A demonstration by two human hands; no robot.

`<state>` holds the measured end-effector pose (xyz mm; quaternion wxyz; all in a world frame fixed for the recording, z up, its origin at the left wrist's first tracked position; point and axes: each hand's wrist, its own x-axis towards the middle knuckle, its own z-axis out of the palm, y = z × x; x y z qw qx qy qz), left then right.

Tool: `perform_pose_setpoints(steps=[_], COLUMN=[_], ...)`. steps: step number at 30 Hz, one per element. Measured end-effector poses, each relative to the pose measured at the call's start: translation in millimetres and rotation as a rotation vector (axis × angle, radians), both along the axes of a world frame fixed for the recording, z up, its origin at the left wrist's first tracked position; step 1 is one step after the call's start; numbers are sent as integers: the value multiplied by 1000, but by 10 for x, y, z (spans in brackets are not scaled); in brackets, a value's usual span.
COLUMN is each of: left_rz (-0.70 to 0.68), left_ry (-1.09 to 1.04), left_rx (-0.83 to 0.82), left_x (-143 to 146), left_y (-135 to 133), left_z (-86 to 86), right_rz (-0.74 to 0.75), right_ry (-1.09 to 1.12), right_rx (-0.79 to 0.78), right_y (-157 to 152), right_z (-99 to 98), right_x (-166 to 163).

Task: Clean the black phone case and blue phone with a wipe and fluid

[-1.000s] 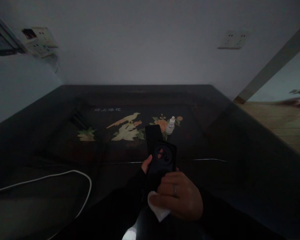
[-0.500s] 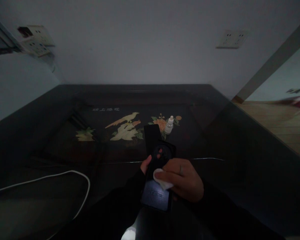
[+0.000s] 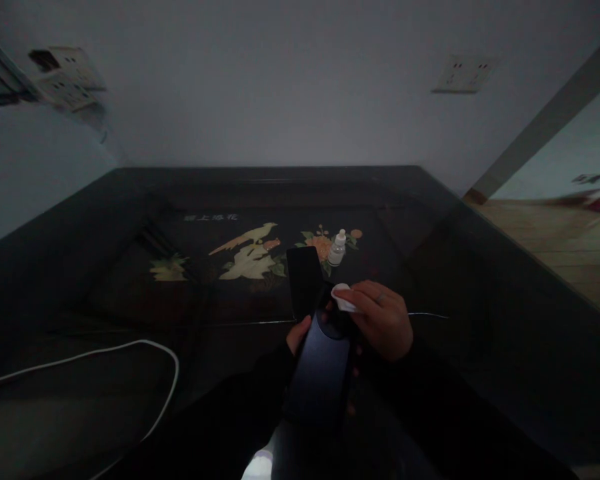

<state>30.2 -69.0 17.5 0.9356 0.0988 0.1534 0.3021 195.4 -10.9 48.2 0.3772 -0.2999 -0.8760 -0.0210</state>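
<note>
My left hand [image 3: 298,335] grips a dark smartphone [image 3: 323,373] from below, its back side up; only the thumb shows beside the phone's left edge. My right hand [image 3: 383,320] pinches a small white wipe [image 3: 343,298] and presses it at the phone's top end, near the camera ring. A ring sits on one of its fingers. A second dark phone [image 3: 305,281] lies flat on the table just beyond. A small clear dropper bottle [image 3: 337,247] with a white cap stands upright behind it.
The dark lacquered table [image 3: 455,280] bears an inlaid bird-and-flower picture [image 3: 250,253]. A white cable [image 3: 130,353] curves over its left front. Wall sockets [image 3: 463,72] sit on the wall behind. A wooden floor [image 3: 555,240] shows at the right.
My right hand has slid the white wipe up the phone's back, from its lower end to the camera end. The phone has tilted flatter toward me.
</note>
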Motion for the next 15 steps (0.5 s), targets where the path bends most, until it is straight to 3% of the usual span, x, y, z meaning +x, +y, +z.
perform_pose_setpoints(steps=[7, 15], left_rz=[7, 17], left_ry=[-89, -32], left_rx=[-56, -17], left_x=[7, 0], left_y=[-23, 28], left_z=[-26, -55], right_rz=[-15, 105], right_ry=[-64, -48], right_rx=[80, -15], right_y=[39, 25], right_z=[21, 25], right_x=[45, 20])
